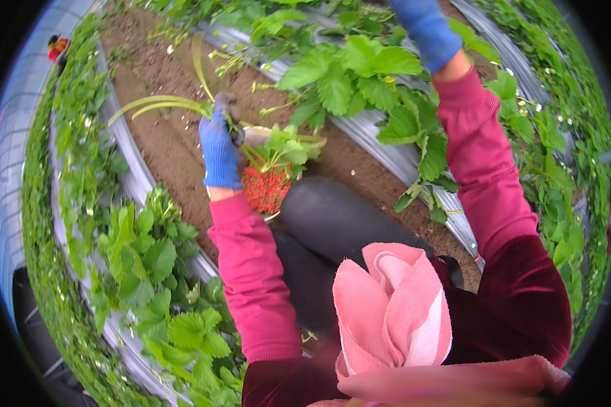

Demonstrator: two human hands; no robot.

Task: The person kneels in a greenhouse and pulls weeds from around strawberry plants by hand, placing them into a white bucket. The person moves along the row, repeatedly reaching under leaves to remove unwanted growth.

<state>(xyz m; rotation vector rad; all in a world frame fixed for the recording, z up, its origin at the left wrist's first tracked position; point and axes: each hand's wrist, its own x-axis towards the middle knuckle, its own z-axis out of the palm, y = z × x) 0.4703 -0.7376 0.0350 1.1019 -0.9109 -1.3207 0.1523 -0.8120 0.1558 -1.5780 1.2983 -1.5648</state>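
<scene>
My left hand [219, 137], in a blue knit glove with dark fingers, grips a bunch of pale green strawberry stems [170, 102] whose ends stick out to the left and up. Just below it, a container [272, 217] stands against my knee, full of small orange-red pieces [266, 189] too fine to make out. Cut leaves and stalks [285, 150] lie across its far side. My right hand [427, 33], in a matching glove, reaches over the planted bed at the upper right. Its fingers pass beyond the top edge, nearest to leafy strawberry plants [361, 76].
Silvery plastic mulch [371, 140] covers the raised beds on both sides of a brown soil path [158, 56]. Strawberry plants [147, 269] crowd the left bed. My bent knee [336, 208] takes up the path. Far left, a person [57, 51] is among the rows.
</scene>
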